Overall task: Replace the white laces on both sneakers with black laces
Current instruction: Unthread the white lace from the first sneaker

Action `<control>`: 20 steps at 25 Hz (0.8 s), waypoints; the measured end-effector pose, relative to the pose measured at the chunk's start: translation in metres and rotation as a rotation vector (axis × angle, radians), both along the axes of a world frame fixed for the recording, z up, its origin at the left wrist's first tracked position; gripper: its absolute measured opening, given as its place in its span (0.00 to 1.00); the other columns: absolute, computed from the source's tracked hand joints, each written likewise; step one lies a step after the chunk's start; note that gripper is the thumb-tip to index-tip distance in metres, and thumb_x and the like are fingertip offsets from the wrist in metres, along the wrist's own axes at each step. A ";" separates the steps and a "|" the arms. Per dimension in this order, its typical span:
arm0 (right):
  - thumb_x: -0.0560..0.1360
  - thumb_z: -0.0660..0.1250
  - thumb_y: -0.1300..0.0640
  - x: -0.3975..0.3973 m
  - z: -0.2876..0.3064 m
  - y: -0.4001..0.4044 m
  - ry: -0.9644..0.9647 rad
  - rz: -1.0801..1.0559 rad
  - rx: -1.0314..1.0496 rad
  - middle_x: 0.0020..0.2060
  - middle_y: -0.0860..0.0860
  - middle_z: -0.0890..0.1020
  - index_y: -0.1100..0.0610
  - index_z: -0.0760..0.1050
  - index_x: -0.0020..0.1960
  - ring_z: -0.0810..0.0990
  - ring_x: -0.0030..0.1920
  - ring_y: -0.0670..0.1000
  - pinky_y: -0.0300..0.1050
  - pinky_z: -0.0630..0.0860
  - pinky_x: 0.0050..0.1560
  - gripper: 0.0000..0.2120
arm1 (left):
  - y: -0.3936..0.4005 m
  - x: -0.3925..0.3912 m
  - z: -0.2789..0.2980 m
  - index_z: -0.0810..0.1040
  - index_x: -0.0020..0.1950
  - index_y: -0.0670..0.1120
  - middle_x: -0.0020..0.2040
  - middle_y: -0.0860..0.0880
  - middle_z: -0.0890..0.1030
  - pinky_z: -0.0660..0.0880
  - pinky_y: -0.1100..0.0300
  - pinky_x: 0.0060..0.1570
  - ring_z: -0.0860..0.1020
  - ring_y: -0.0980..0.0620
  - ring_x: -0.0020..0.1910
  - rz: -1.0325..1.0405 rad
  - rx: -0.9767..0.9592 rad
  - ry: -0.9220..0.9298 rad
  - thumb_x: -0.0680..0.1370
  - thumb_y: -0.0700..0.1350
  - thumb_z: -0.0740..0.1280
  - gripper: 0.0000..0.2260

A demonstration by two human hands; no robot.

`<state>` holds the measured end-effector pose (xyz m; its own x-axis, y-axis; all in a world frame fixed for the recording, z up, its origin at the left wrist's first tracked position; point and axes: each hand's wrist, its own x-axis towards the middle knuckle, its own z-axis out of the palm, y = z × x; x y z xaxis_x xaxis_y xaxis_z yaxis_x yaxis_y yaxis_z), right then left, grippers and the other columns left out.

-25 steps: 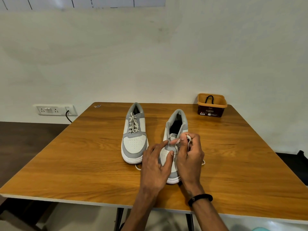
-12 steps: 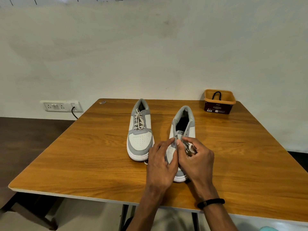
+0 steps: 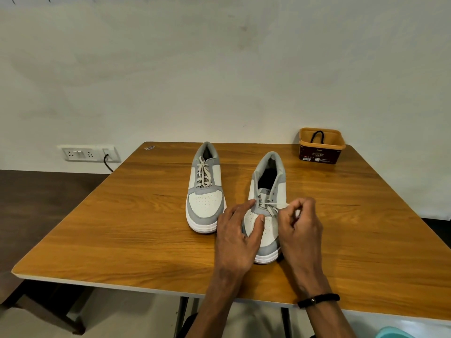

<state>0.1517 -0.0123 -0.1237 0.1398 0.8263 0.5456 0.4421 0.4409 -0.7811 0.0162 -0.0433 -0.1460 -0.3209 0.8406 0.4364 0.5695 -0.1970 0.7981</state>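
While both hands work at the near sneaker (image 3: 267, 211), head view shows it toe toward the person on the tabletop (image 3: 122, 228), w/ most eyelets bare and the white lace (image 3: 269, 208) left only in the lowest rows by the toe box. Left hand (image 3: 238, 231) rests on the toe's left side, fingers relaxed and spread, index tip up at the lowest eyelets, thumb lying on the white toe panel; it grips nothing. Right hand (image 3: 299, 224) is just right of the shoe, fingers curled, pinching the lace, which runs taut from the eyelets across to its fingertips. More lace seems bunched inside that fist, but can't tell how much. A black band (image 3: 318, 300) sits on the right wrist.

2nd sneaker (image 3: 206, 189) stands just left of and beyond the left hand, apart from the first shoe, also toe toward the person, its white lace fully threaded and tied. Well beyond the right hand, at the far right corner of the tabletop, is a brown tub (image 3: 322, 146) w/ a loop of black lace (image 3: 318, 136) showing above its rim; rest of the contents hidden. A small sticker or scrap (image 3: 149, 147) lies at the far left corner, too small to make out.

Far left of the hands, on the wall, is a switch/socket plate (image 3: 89, 153) w/ a black cord plugged in. A bit of teal (image 3: 393, 332) shows at the bottom edge below the right forearm, can't tell what it is.
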 end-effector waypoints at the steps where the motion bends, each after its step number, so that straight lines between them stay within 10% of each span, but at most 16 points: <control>1: 0.83 0.61 0.58 0.000 0.002 0.000 0.031 -0.026 0.026 0.40 0.53 0.75 0.55 0.68 0.51 0.75 0.37 0.49 0.50 0.75 0.32 0.03 | 0.000 0.000 0.000 0.76 0.71 0.62 0.66 0.63 0.77 0.71 0.64 0.66 0.72 0.61 0.68 0.002 0.003 -0.002 0.80 0.64 0.64 0.20; 5: 0.87 0.57 0.56 0.001 0.009 -0.002 0.214 -0.075 0.028 0.49 0.52 0.76 0.55 0.67 0.58 0.78 0.45 0.43 0.37 0.76 0.38 0.03 | 0.000 -0.001 0.000 0.76 0.72 0.61 0.66 0.62 0.77 0.73 0.60 0.67 0.72 0.60 0.69 -0.003 0.001 -0.008 0.80 0.64 0.64 0.20; 14: 0.89 0.55 0.54 -0.008 0.034 0.007 0.976 0.243 -0.186 0.39 0.55 0.83 0.54 0.66 0.59 0.84 0.39 0.55 0.51 0.85 0.48 0.04 | 0.000 -0.001 0.001 0.77 0.71 0.62 0.65 0.63 0.77 0.70 0.67 0.64 0.73 0.63 0.67 -0.016 0.005 0.001 0.82 0.58 0.68 0.17; 17: 0.88 0.56 0.54 -0.003 0.039 0.015 0.876 0.265 -0.247 0.32 0.48 0.74 0.54 0.68 0.57 0.72 0.32 0.49 0.45 0.76 0.35 0.05 | 0.000 -0.001 0.002 0.76 0.71 0.63 0.66 0.63 0.76 0.70 0.67 0.64 0.72 0.65 0.67 -0.021 -0.001 0.007 0.82 0.59 0.68 0.17; 20: 0.87 0.58 0.51 0.007 0.046 0.016 0.319 0.244 -0.175 0.36 0.45 0.77 0.51 0.71 0.59 0.75 0.33 0.46 0.44 0.74 0.32 0.05 | 0.000 -0.001 0.002 0.76 0.71 0.63 0.65 0.62 0.77 0.70 0.67 0.64 0.72 0.64 0.67 -0.014 0.007 0.002 0.82 0.61 0.66 0.18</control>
<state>0.1587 0.0041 -0.0781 0.0676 0.9322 0.3555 0.0658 0.3514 -0.9339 0.0152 -0.0437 -0.1440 -0.3078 0.8419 0.4433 0.5681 -0.2111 0.7954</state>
